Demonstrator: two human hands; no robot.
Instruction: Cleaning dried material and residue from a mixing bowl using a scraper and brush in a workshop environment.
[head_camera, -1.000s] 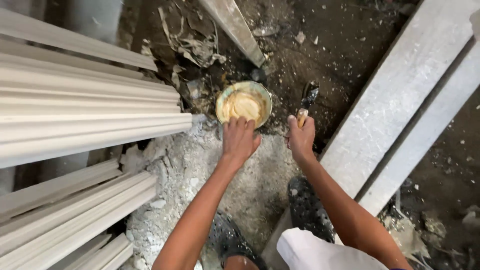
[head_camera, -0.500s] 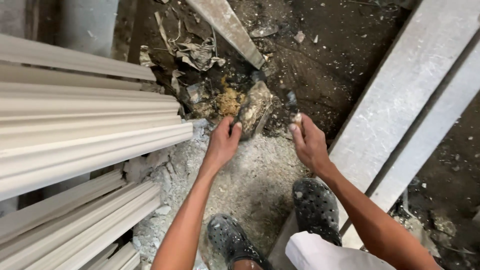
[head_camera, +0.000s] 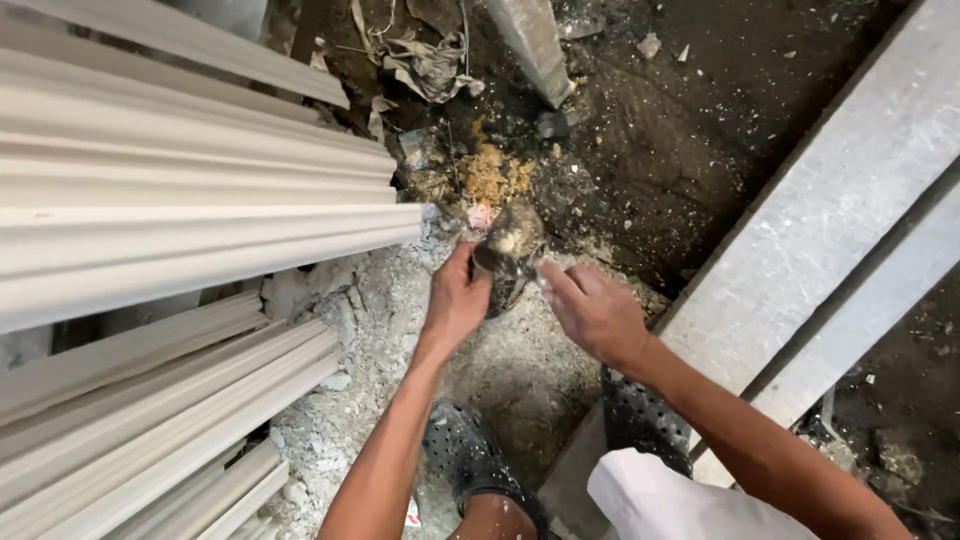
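Note:
My left hand (head_camera: 455, 300) grips a small round bowl (head_camera: 508, 250), dirty and dark on the outside, tipped on its side over the ground. My right hand (head_camera: 592, 312) sits just right of the bowl with its fingers closed around a small tool whose tip meets the bowl's rim; the tool itself is mostly hidden. A heap of yellowish paste (head_camera: 492, 175) lies on the dark dirt just beyond the bowl.
White moulded cornice strips (head_camera: 190, 215) are stacked at the left. Long grey concrete slabs (head_camera: 830, 240) run diagonally at the right. Grey rubble (head_camera: 370, 330) covers the ground under my hands. My dark perforated shoes (head_camera: 640, 420) stand below. Crumpled scraps (head_camera: 425, 60) lie at the top.
The bowl, upright and full of yellowish paste a second ago, has been tipped over. The paste now lies on the dirt, and both hands have shifted lower with the bowl.

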